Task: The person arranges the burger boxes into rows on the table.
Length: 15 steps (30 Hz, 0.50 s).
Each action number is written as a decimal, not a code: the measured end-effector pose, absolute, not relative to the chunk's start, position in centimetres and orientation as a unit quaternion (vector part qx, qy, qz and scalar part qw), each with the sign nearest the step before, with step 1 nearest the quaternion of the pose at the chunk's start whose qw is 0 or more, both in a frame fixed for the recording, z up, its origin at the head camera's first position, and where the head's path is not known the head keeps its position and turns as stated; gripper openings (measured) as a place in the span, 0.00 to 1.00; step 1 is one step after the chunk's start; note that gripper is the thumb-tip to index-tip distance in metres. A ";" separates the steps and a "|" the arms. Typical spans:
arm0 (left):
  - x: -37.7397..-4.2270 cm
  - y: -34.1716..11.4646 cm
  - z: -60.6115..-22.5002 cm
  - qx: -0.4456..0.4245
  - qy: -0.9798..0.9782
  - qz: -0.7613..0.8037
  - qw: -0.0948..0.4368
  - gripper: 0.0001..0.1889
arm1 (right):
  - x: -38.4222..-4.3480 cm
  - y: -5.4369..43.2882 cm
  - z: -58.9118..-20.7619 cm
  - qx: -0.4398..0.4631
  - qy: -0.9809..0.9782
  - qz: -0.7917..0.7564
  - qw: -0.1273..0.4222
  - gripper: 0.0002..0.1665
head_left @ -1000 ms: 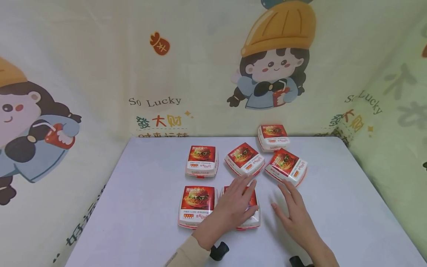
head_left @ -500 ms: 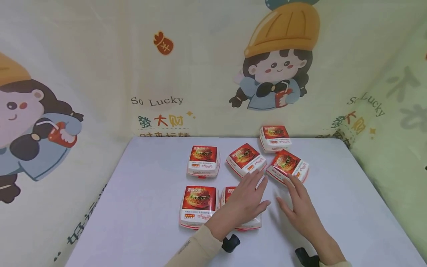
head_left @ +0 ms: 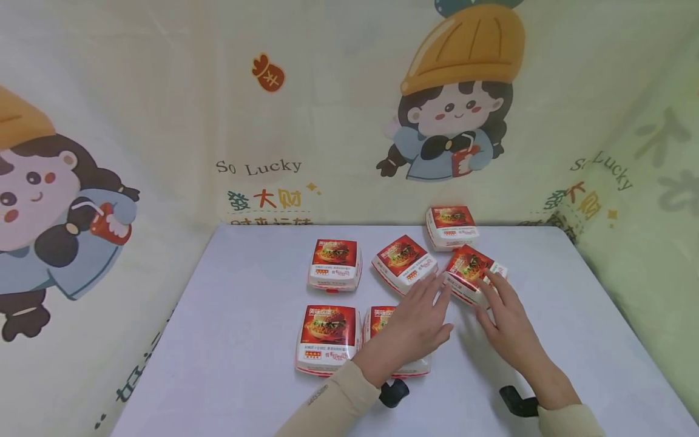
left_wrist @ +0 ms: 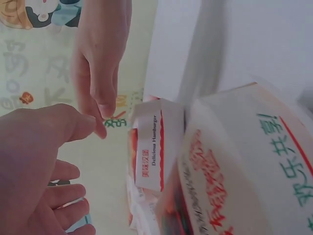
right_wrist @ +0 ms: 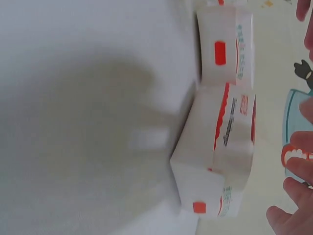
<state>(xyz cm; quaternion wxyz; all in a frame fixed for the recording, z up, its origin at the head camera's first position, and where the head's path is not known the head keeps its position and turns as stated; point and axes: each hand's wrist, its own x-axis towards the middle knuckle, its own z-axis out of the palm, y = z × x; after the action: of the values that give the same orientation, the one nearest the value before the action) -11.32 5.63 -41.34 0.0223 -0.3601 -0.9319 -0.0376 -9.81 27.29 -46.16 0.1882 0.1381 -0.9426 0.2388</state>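
Burger boxes with red picture lids lie on the white table. My left hand [head_left: 416,321] extends straight fingers between the middle burger box [head_left: 403,258] and the right burger box [head_left: 466,267]; both sit askew. My right hand [head_left: 510,321] reaches over the right box's near side with fingers spread, fingertips at its lid; firm contact cannot be told. Beneath my left forearm, the front right burger box [head_left: 377,317] is partly hidden. In the right wrist view, white box sides [right_wrist: 195,181] stand beside loosely bent fingers [right_wrist: 301,166]. Neither hand grips anything.
One burger box [head_left: 452,226] stands at the table's back edge, behind the right one. Two more, a back left box [head_left: 333,261] and a front left box [head_left: 327,334], sit squarely on the left. A cartoon-printed cloth [head_left: 338,109] hangs behind the table [head_left: 240,315].
Both hands have shifted right and slightly forward, the right one now over the right burger box. That box has turned slightly, its left corner moving right. Other boxes keep their places.
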 end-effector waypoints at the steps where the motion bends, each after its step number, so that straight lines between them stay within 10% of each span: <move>1: -11.3 5.7 -41.2 -0.360 -0.932 -0.037 0.021 0.38 | -10.0 27.5 -46.2 0.135 -0.943 0.239 0.188 0.33; 15: -11.8 9.1 -39.9 -0.321 -0.945 -0.046 -0.032 0.38 | -11.6 30.5 -46.4 0.159 -0.940 0.219 0.208 0.33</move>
<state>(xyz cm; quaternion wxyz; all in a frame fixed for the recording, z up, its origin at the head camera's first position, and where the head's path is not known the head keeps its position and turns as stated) -11.82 9.06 -39.86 -0.0320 -0.3214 -0.9453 -0.0460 -11.59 30.53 -46.44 0.2083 0.1593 -0.9399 0.2189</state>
